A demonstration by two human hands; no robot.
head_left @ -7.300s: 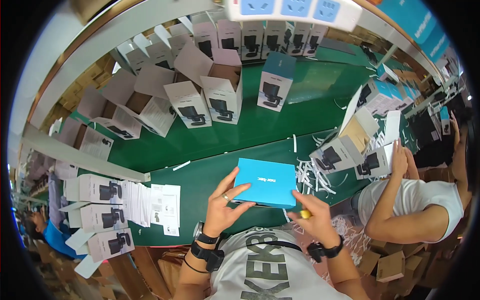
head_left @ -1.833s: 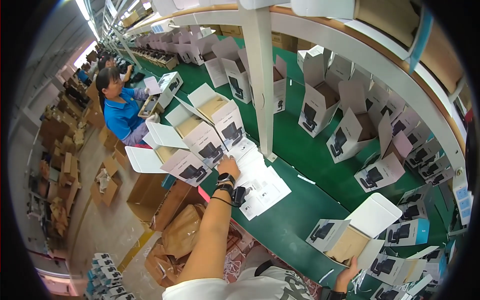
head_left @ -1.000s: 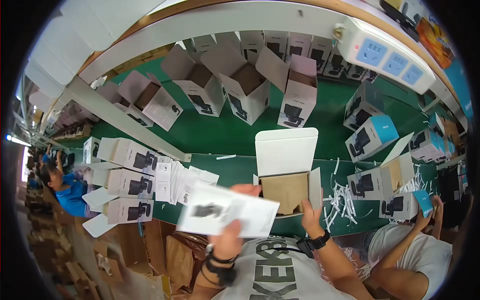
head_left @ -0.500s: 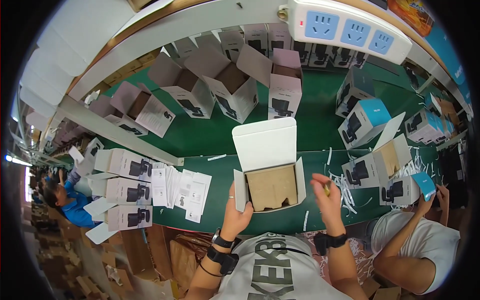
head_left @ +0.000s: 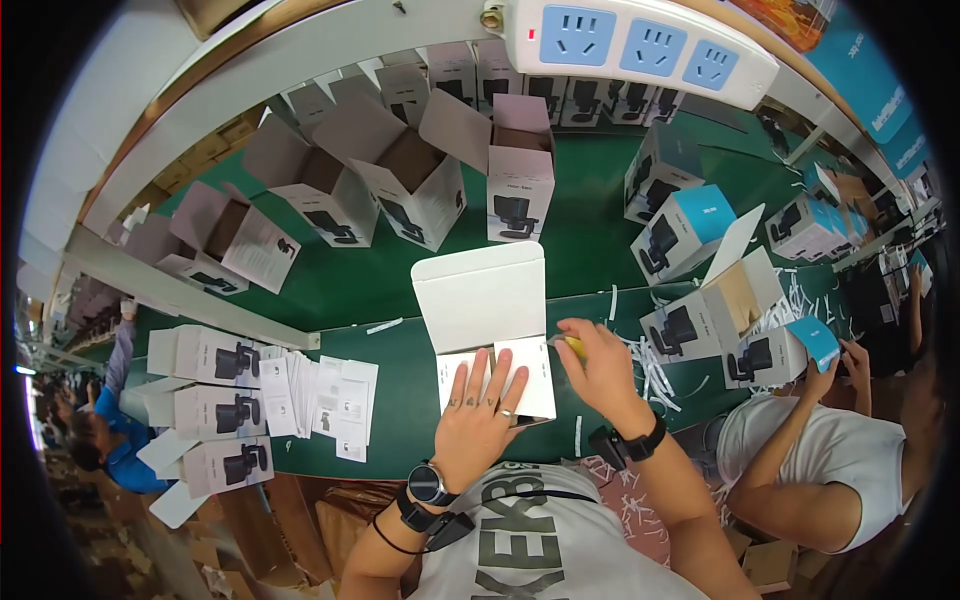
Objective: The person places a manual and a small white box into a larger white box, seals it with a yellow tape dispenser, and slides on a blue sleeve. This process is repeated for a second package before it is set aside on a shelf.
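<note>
In front of me stands a white carton with its lid raised at the back. Its two side flaps are folded inward over the opening. My left hand lies on these flaps, fingers spread and stretched out, gripping nothing. Just beyond the carton's right edge is my right hand, with thumb and fingers bent round a small yellow object. Most of that object is hidden, so its kind cannot be made out. The brown cardboard insert inside the carton is almost wholly covered.
Leaflets lie to the left, beside stacked printed boxes. Open boxes stand along the back. On the right are blue-topped boxes, paper shreds and a co-worker's hands at a box. A power strip hangs above.
My left hand has gone from the carton's left side onto its top. Both side flaps have folded in over the brown insert. My right hand has come closer to the carton's right edge.
</note>
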